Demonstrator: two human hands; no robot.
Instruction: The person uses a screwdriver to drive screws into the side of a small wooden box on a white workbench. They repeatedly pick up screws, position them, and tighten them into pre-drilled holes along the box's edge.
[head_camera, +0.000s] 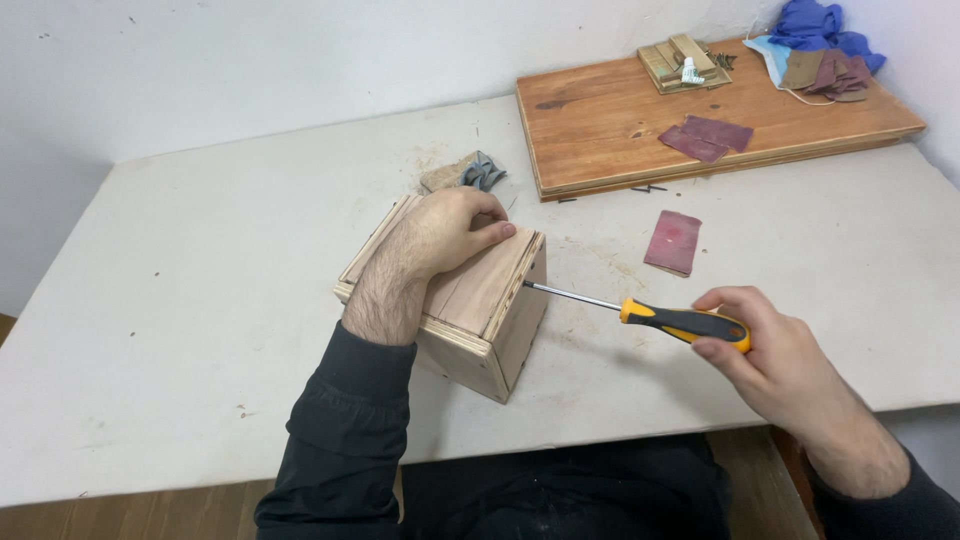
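Left hand (450, 232) lies closed over the top of the wooden box (470, 310) at table (180, 300) centre. Right hand (770, 345) grips the screwdriver (640, 312), its tip at the box's right face. Likely risk: the tip slipping off towards the steadying fingers if the box shifts.

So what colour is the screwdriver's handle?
Orange and black, on the screwdriver in the head view.
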